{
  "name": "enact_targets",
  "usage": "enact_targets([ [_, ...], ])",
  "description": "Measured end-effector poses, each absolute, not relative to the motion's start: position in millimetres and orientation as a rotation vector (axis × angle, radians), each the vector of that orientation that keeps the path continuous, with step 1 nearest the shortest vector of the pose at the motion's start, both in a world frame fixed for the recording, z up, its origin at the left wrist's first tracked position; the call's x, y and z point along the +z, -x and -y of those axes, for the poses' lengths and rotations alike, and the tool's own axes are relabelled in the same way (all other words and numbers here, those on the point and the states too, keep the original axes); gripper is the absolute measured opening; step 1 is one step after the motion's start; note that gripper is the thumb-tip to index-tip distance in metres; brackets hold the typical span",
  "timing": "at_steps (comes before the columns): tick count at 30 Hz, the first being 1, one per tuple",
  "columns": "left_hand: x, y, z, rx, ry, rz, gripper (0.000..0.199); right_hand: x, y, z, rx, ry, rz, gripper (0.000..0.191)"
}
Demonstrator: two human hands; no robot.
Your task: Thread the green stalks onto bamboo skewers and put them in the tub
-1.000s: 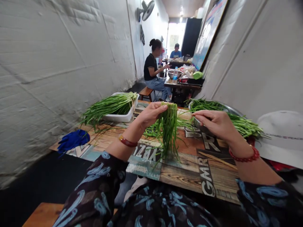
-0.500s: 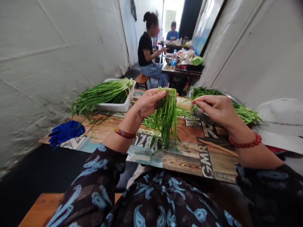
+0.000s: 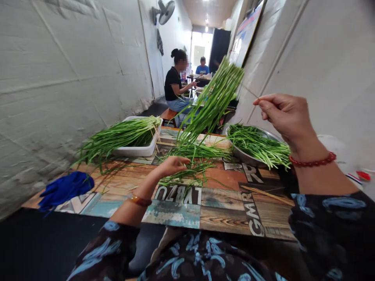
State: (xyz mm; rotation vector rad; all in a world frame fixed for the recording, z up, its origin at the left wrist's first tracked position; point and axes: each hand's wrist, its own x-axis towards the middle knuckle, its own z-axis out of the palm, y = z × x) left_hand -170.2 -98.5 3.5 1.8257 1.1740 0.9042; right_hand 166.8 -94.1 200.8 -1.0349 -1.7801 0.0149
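My right hand (image 3: 285, 115) is raised at the right, its fingertips pinched on the end of a thin wooden skewer (image 3: 249, 92). From that skewer a wide bunch of green chives (image 3: 216, 97) hangs in the air, pale ends up and leaf tips trailing down to the left. Low over the tabletop, my left hand (image 3: 172, 165) has its thumb and forefinger slightly apart, with nothing visible held between them. Loose chives (image 3: 202, 151) lie just beyond and beside it.
A white tray (image 3: 134, 151) of chives stands at the left and a metal bowl (image 3: 244, 156) of chives at the right. Blue gloves (image 3: 67, 188) and bare skewers (image 3: 266, 194) lie on the patterned table (image 3: 222, 212). Beyond sits a person (image 3: 173, 84) in black.
My right hand has risen, and the chive bunch now hangs tilted from its skewer. My left hand has let go of the bunch and dropped toward the table. The view has tipped upward.
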Motion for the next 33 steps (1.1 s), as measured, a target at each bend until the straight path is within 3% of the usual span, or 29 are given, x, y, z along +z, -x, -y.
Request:
enact_targets([
  [6, 70.0, 184.8, 90.7, 1.715, -1.47, -1.084, 0.052, 185.3, -153.4, 105.1, -0.009, 1.119, 1.949, 0.024],
  [11, 95.3, 139.7, 89.2, 1.61, -1.62, -0.794, 0.055, 173.0, -136.6, 113.0, 0.051, 1.114, 2.029, 0.025],
  [15, 58.6, 119.1, 87.1, 1.215, -1.556, -0.826, 0.033, 171.0, -131.1, 117.7, 0.084, 1.148, 1.928, 0.025],
  [19, -0.5, 137.6, 101.1, 1.242, -1.518, -1.097, 0.019, 175.2, -126.9, 114.7, 0.382, 1.11, 1.624, 0.015],
  [24, -49.4, 177.5, 131.8, 1.381, -1.437, -1.401, 0.041, 180.3, -91.9, 108.6, 0.928, 0.906, 1.564, 0.011],
  [33, -77.8, 197.2, 159.6, 1.367, -1.467, -1.515, 0.038, 193.9, 78.4, 111.3, 1.362, 0.536, 1.72, 0.013],
])
